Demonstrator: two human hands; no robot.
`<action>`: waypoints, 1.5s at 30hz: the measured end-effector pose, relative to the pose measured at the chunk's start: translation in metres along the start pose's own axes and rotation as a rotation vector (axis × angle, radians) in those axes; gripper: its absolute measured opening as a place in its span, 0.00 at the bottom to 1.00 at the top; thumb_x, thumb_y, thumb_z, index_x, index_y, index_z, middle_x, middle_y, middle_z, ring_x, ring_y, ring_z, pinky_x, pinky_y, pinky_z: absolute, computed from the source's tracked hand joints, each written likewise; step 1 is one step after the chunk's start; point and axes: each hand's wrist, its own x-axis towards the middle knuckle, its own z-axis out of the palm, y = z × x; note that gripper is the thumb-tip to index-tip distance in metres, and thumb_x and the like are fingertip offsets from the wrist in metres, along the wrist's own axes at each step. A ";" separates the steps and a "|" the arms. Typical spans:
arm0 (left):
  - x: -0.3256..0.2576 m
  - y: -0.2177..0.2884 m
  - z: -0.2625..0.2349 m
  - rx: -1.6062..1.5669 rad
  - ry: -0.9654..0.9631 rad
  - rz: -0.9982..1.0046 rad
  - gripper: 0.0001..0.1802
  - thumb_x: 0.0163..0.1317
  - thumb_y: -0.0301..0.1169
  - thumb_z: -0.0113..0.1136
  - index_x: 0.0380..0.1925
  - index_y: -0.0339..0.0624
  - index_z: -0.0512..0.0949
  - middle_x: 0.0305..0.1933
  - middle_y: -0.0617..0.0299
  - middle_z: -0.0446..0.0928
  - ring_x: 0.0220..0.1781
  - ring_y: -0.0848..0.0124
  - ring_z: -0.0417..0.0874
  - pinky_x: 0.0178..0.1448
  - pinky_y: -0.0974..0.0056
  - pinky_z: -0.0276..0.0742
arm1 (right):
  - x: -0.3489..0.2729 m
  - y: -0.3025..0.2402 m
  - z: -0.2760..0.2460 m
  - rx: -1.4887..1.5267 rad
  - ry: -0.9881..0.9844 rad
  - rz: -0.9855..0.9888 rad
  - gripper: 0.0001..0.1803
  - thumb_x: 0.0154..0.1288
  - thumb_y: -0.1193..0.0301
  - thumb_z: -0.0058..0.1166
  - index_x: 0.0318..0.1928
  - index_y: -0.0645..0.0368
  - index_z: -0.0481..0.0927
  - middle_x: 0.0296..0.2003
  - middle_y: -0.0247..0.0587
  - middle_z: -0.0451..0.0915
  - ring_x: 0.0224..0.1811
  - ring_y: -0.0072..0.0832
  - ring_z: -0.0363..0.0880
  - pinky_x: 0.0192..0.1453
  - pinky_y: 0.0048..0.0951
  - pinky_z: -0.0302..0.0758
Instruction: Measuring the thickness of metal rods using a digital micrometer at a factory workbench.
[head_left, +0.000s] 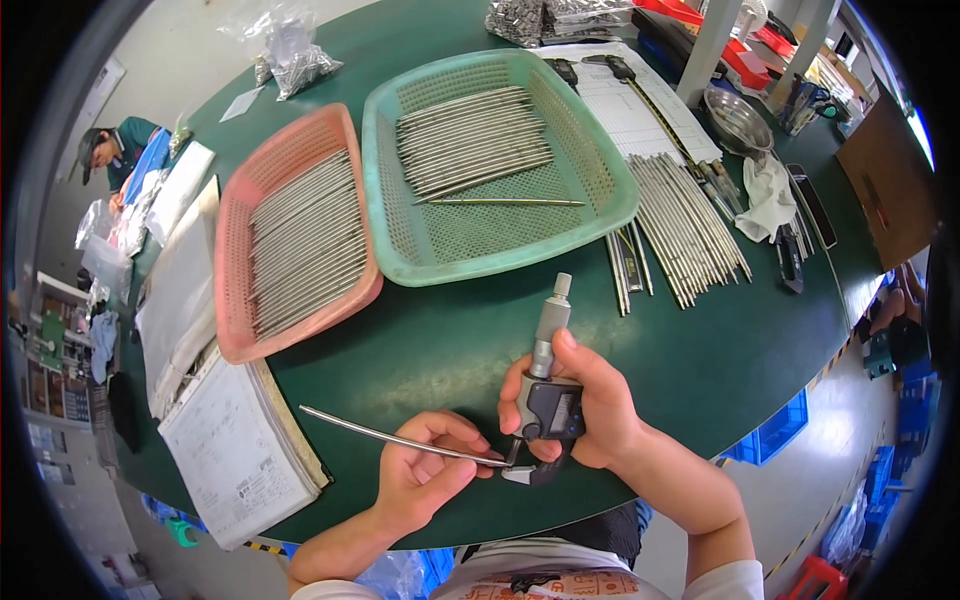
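A left hand (420, 476) pinches a slender silver metal rod (385, 434), slanting leftward and outward from the grip. Just right, a right hand (606, 415) clasps a grey-and-black C-framed metal micrometer (546, 404) at the rod's near end.

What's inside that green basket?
The green basket holds thin metal rods packed side by side, with one separate rod in front at a different angle. Bare perforated floor shows in front; whatever lies beneath the packed rods is covered.
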 end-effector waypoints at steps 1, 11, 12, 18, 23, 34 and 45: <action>0.000 0.000 0.000 0.012 0.024 -0.018 0.11 0.54 0.21 0.52 0.36 0.31 0.66 0.36 0.53 0.72 0.38 0.68 0.77 0.41 0.66 0.76 | 0.001 0.000 0.000 -0.009 -0.010 -0.002 0.32 0.57 0.43 0.32 0.32 0.63 0.72 0.23 0.48 0.73 0.14 0.25 0.67 0.14 0.20 0.63; 0.000 -0.001 -0.004 0.055 0.075 -0.082 0.09 0.55 0.24 0.52 0.34 0.32 0.66 0.31 0.55 0.73 0.34 0.70 0.77 0.39 0.67 0.76 | 0.000 0.001 0.001 -0.061 -0.008 -0.026 0.34 0.57 0.42 0.29 0.32 0.63 0.72 0.24 0.47 0.73 0.14 0.24 0.67 0.14 0.20 0.63; 0.000 -0.001 -0.005 0.057 0.080 -0.082 0.09 0.55 0.24 0.52 0.34 0.32 0.66 0.31 0.55 0.73 0.34 0.70 0.77 0.39 0.67 0.76 | 0.000 0.001 0.002 -0.060 -0.012 -0.023 0.34 0.57 0.42 0.29 0.32 0.63 0.72 0.24 0.47 0.73 0.14 0.24 0.67 0.14 0.20 0.63; 0.000 0.002 -0.005 -0.013 0.022 -0.078 0.09 0.55 0.22 0.52 0.35 0.33 0.66 0.34 0.54 0.72 0.37 0.69 0.77 0.40 0.65 0.77 | 0.001 -0.001 0.003 -0.007 0.017 0.021 0.35 0.59 0.43 0.24 0.33 0.64 0.71 0.24 0.48 0.73 0.16 0.24 0.66 0.14 0.20 0.62; 0.000 0.004 -0.005 -0.041 -0.029 -0.084 0.09 0.53 0.19 0.51 0.35 0.33 0.65 0.36 0.54 0.71 0.38 0.68 0.76 0.42 0.65 0.77 | 0.001 -0.001 0.001 0.051 -0.024 0.029 0.35 0.58 0.43 0.25 0.34 0.65 0.71 0.24 0.49 0.73 0.17 0.25 0.68 0.14 0.20 0.63; 0.000 0.001 -0.005 -0.045 -0.048 -0.061 0.10 0.53 0.19 0.52 0.36 0.33 0.65 0.36 0.55 0.71 0.38 0.69 0.76 0.42 0.66 0.76 | 0.000 0.000 -0.001 -0.014 -0.021 0.031 0.33 0.56 0.43 0.32 0.32 0.64 0.72 0.24 0.48 0.74 0.15 0.24 0.68 0.13 0.19 0.63; 0.000 0.002 -0.008 0.015 0.050 -0.166 0.10 0.54 0.24 0.54 0.34 0.32 0.66 0.33 0.53 0.73 0.32 0.68 0.78 0.38 0.67 0.77 | 0.001 0.000 0.001 -0.041 -0.022 0.018 0.34 0.57 0.42 0.29 0.33 0.63 0.72 0.24 0.48 0.74 0.15 0.23 0.68 0.14 0.19 0.63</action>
